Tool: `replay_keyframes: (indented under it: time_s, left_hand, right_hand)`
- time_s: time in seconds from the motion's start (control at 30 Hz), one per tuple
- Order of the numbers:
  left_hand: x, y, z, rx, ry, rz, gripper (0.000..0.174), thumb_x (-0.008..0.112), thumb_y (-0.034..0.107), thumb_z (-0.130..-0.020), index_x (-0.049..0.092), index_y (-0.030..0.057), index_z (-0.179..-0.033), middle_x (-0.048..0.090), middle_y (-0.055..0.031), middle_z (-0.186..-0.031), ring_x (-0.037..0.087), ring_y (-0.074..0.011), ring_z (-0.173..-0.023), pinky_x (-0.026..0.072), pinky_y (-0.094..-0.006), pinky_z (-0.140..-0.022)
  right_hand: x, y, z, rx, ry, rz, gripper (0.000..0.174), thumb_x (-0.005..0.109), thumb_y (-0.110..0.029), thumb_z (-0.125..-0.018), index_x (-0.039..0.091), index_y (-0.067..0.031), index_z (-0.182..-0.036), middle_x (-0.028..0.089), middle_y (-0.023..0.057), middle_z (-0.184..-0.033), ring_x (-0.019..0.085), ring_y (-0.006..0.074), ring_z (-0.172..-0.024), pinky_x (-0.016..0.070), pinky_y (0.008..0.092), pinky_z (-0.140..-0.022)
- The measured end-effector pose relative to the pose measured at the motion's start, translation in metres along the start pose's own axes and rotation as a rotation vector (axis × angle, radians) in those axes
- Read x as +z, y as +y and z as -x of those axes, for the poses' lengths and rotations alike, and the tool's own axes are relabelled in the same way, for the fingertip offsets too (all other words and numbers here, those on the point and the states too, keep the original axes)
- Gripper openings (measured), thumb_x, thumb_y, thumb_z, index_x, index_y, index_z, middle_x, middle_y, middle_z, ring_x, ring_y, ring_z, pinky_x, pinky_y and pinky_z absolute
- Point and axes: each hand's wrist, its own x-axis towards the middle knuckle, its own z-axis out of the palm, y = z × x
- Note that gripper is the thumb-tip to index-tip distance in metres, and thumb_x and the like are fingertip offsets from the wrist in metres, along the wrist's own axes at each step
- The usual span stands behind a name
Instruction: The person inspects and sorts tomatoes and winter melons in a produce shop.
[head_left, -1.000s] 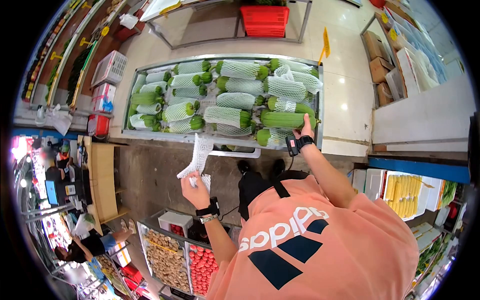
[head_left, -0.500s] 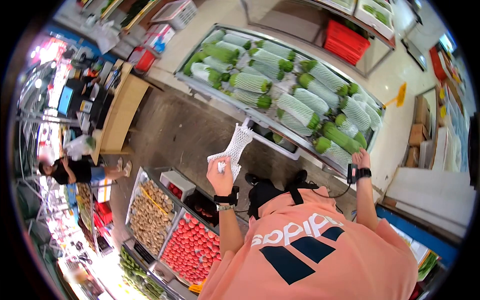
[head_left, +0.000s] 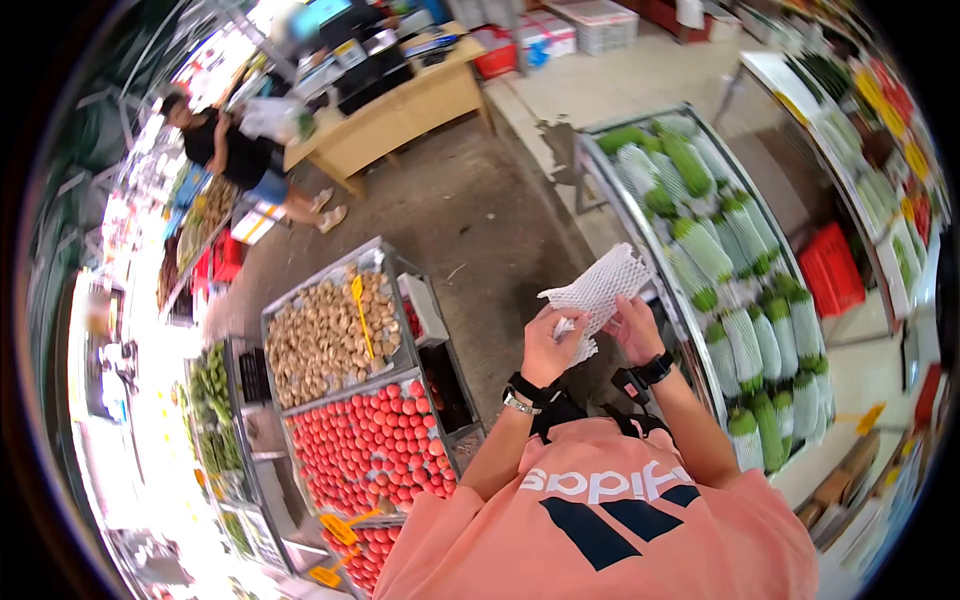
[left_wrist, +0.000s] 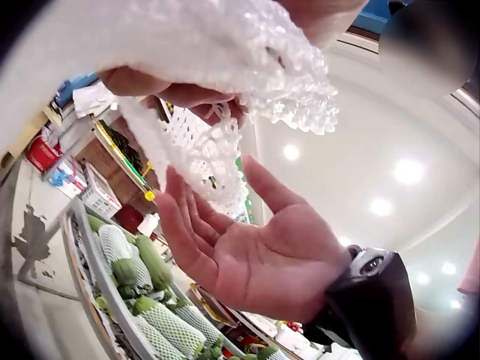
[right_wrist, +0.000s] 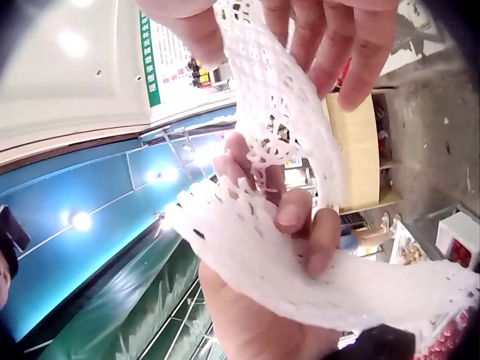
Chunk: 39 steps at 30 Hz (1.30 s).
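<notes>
White foam netting [head_left: 600, 290], used as produce sleeves, is held up in front of the body. The left hand [head_left: 550, 345] grips it, fingers curled round the netting, with one stretch across the palm and another rising above the fingers in the right wrist view. The right hand [head_left: 635, 330] is beside the upper stretch. Its palm [left_wrist: 262, 259] shows in the left wrist view, fingers extended and thumb apart. In the right wrist view, right-hand fingers [right_wrist: 322, 49] and thumb lie on either side of the netting. Netted green gourds [head_left: 700, 250] fill a metal-framed stand nearby.
On the left are bins of mushroom-like brown produce [head_left: 325, 340] and red round produce [head_left: 375, 440]. A wooden counter [head_left: 400, 115] stands farther back, with a person [head_left: 240, 155] near it. A red crate [head_left: 832, 270] sits beyond the gourd stand.
The right hand has left the bare gourd in the stand and come over to the netting in the left hand. The head view has turned left, toward the counter and bins.
</notes>
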Motion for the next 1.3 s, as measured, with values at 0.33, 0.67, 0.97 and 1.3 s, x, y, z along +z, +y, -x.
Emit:
replay_keyframes:
  time_s: [0.33, 0.67, 0.97, 1.3]
  left_hand:
    - [-0.091, -0.072, -0.013, -0.209, 0.479, -0.045, 0.010, 0.077, 0.007, -0.091, 0.076, -0.0015, -0.098, 0.075, -0.0089, -0.096, 0.069, -0.0177, -0.089, 0.0532, -0.0299, -0.081]
    - [-0.109, -0.133, -0.162, -0.352, 0.581, 0.138, 0.016, 0.069, 0.000, -0.090, 0.076, -0.0038, -0.103, 0.078, -0.0050, -0.094, 0.068, -0.0083, -0.085, 0.0551, -0.0291, -0.073]
    - [-0.101, -0.185, -0.312, -0.312, 0.321, 0.160, 0.034, 0.056, 0.002, -0.089, 0.070, -0.0009, -0.120, 0.076, -0.0110, -0.103, 0.072, -0.0211, -0.096, 0.0556, -0.0350, -0.084]
    - [-0.154, -0.258, -0.410, -0.577, 0.391, 0.891, 0.029, 0.053, 0.014, -0.103, 0.068, -0.0013, -0.124, 0.072, -0.0048, -0.113, 0.069, -0.0153, -0.099, 0.0546, -0.0302, -0.087]
  right_hand:
    - [0.097, 0.019, -0.124, -0.586, 0.027, 0.734, 0.014, 0.071, 0.002, -0.089, 0.071, 0.0027, -0.103, 0.074, 0.0083, -0.102, 0.069, 0.0172, -0.091, 0.0542, 0.0313, -0.080]
    - [0.160, 0.014, -0.268, -0.215, -0.847, 0.486, 0.046, 0.069, -0.001, -0.091, 0.066, -0.0044, -0.138, 0.056, 0.0135, -0.150, 0.056, 0.0252, -0.134, 0.0461, 0.0356, -0.108]
    - [0.175, -0.057, -0.418, -0.328, -0.634, 0.854, 0.031, 0.074, -0.006, -0.090, 0.075, -0.0089, -0.121, 0.071, 0.0092, -0.121, 0.070, 0.0181, -0.094, 0.0556, 0.0290, -0.078]
    - [0.228, -0.026, -0.569, -0.956, -0.717, 1.057, 0.012, 0.077, -0.006, -0.081, 0.073, -0.0064, -0.093, 0.068, 0.0088, -0.095, 0.067, 0.0301, -0.087, 0.0568, 0.0393, -0.075]
